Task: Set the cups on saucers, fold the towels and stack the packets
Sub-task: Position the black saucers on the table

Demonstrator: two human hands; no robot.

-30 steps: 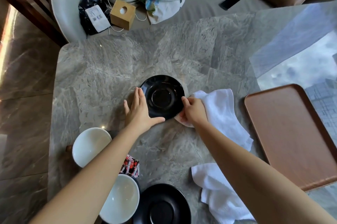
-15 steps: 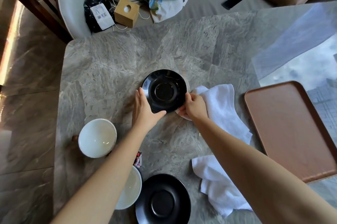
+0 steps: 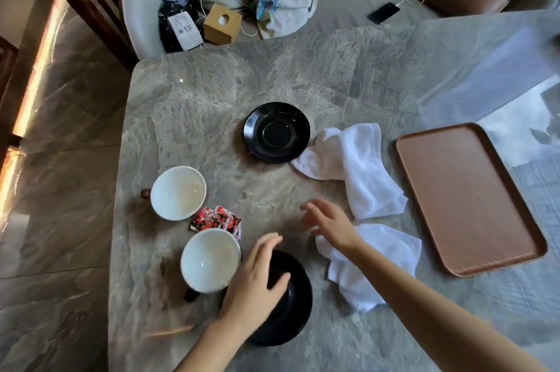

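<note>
The left hand (image 3: 257,277) lies spread and slack over the left rim of the near saucer (image 3: 295,305), gripping nothing I can see, and the right hand (image 3: 328,223) hovers empty with loose fingers just beyond that saucer, beside the towels (image 3: 363,165). The near cup (image 3: 210,261) stands touching the saucer's left edge, directly beside the left hand. So that hand looks better placed to lift it across; the far saucer (image 3: 277,132) is well apart.

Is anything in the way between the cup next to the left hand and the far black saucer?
Nothing visible does. Bare marble lies between the near cup and the far saucer; the red packets sit just left of that path.
</note>
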